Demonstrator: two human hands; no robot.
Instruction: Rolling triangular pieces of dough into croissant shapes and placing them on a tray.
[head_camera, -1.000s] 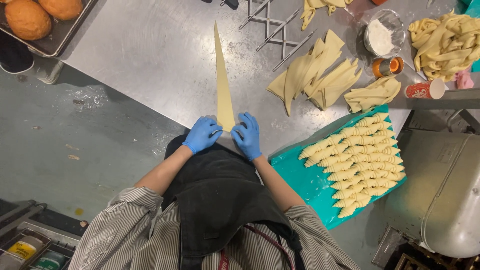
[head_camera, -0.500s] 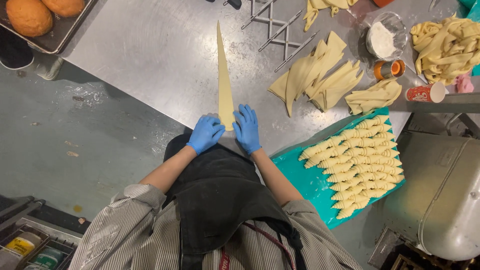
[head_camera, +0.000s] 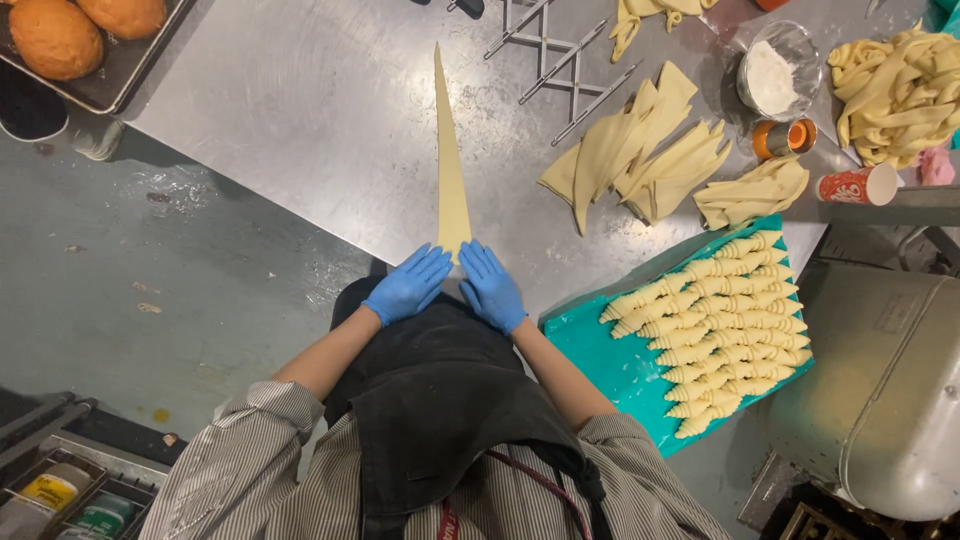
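Long pale dough triangle (head_camera: 449, 170) lay on the steel surface (head_camera: 300, 120), its wide end under both blue-gloved hands' flat, spread fingers (head_camera: 430, 262), nothing gripped.

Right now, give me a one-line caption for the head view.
Two blue-gloved hands, left and right, press the wide end of a long dough triangle on a steel table.

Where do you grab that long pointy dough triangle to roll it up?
Probably at the wide end of the long pale dough triangle, coming from the table edge nearest the person. It lies flat, its tip pointing away; the blue-gloved left hand and right hand rest at that base.
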